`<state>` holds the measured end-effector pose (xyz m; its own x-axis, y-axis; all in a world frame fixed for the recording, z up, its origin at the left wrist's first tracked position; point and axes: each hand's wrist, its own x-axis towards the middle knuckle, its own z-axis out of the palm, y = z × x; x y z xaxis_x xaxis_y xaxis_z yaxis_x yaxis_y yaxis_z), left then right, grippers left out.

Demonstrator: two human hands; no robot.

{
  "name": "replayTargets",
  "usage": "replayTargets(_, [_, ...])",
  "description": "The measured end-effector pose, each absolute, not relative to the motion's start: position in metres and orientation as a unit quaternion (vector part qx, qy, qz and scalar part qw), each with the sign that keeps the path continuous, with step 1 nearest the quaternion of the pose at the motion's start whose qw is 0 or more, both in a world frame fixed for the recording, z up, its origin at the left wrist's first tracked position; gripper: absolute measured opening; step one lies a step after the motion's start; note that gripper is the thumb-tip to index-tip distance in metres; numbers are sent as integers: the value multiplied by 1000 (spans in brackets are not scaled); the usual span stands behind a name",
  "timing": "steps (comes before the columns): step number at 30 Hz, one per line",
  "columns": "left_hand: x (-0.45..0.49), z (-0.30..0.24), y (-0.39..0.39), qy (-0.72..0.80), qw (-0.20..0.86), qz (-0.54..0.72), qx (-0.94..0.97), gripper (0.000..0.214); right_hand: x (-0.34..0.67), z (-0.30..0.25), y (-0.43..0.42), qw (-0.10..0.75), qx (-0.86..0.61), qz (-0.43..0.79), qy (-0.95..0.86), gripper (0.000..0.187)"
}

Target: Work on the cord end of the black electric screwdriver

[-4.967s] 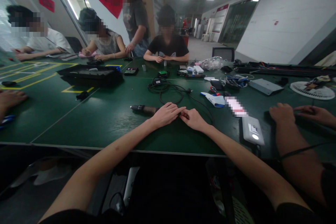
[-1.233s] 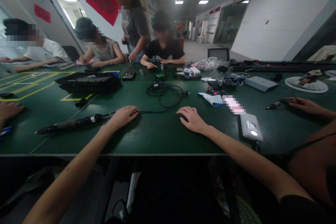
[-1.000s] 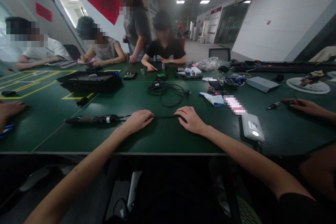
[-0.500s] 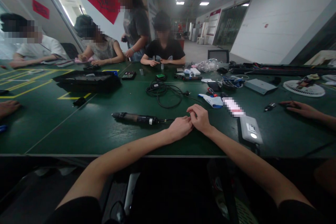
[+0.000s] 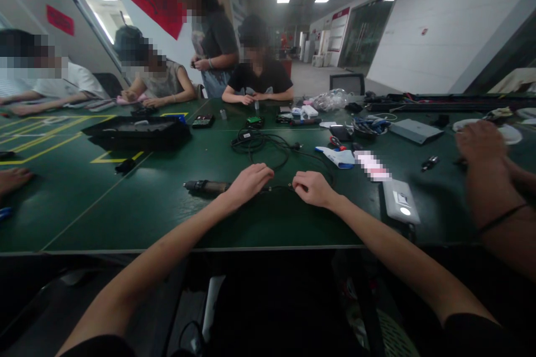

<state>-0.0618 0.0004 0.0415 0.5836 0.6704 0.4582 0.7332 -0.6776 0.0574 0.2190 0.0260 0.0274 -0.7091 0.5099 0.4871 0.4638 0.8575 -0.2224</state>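
Note:
A dark electric screwdriver (image 5: 206, 187) lies lengthwise on the green table, its tip to the left. My left hand (image 5: 252, 183) is closed over its rear end, which is hidden under the palm and curled fingers. From there a thin black cable (image 5: 278, 187) runs right, with small metal connector parts along it. My right hand (image 5: 315, 188) pinches this cable between bent fingers; the fingertips are partly hidden. The two hands are apart, with a short stretch of cable between them.
A coiled black power cord (image 5: 262, 142) lies beyond my hands. A black tray (image 5: 138, 133) stands at the left, a white and blue cloth glove (image 5: 338, 157) and a grey power box (image 5: 400, 201) at the right. A co-worker's arm (image 5: 488, 178) reaches in; several people sit opposite.
My hands were touching; my left hand has moved left onto the screwdriver, which has shifted slightly right. The co-worker's arm at the right reaches farther over the table.

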Motion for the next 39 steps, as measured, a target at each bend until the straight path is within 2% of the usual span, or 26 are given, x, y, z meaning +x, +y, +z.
replayTargets(4, [-92,42,-3,-422,66,-209,-880,25,222,35,21,202,-247,13,-948,13])
replayTargets(10, [-110,33,-21,-371,59,-110,-920,45,228,47,13,157,-236,-15,-959,16])
replayTargets(13, [-112,28,-20,-382,67,-108,-915,41,223,48,8,142,-249,-43,-957,26])
replayTargets(17, [-109,23,-13,-411,106,-130,-896,32,217,44,8,149,-303,-52,-940,36])
replayTargets(26, [-106,22,-11,-442,146,-169,-869,33,216,34,13,186,-248,49,-949,10])
replayTargets(30, [-100,17,-9,-409,129,-137,-893,31,208,34,7,200,-194,90,-956,18])
replayTargets(33, [-90,16,-11,-389,127,-116,-905,30,205,38,6,203,-174,108,-957,15])
replayTargets(39, [-70,20,-10,-374,137,-94,-912,29,234,54,25,214,-231,157,-936,17])
